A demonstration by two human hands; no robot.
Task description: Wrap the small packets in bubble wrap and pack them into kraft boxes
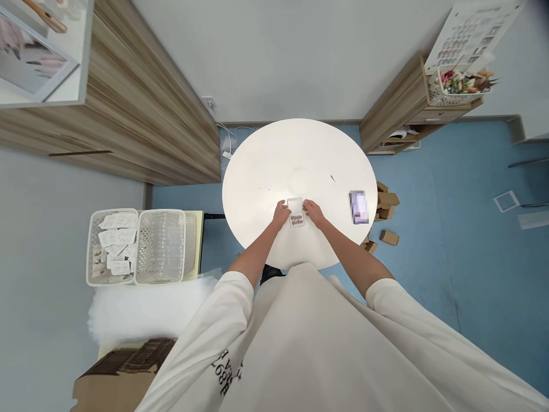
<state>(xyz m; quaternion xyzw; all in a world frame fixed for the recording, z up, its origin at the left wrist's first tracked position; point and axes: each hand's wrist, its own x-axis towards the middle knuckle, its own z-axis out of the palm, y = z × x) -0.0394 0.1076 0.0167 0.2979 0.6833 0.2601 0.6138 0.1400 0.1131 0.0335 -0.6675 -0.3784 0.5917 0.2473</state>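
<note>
Case (295, 212) lies between the two hands on the table (257, 166), open, its lid (294, 204) on the side away from the person. Well out to the left of the hands stands a basket (89, 246) of paper slips (115, 252); beside it, nearer the hands, a second basket (160, 211) holds clear plastic (160, 246). The left hand (281, 214) is at the case's left edge, fingers bent toward it; I cannot tell whether they grip it or only touch it. Between the hands, the case's near half holds small dark pieces (296, 219) in two rows. Laying out the pieces seems largely done, since both rows look full, though they are too small to check one by one. The lid is not down over them, so the case is not closed. The right hand (314, 213) is at the right edge, fingertips by the lid; again, whether it grasps or merely steadies the case I cannot tell. Farther right of that hand, well apart, a purple packet (359, 207) lies on the table, its face blurred, and past the table's edge are small cardboard boxes (389, 237)
</note>
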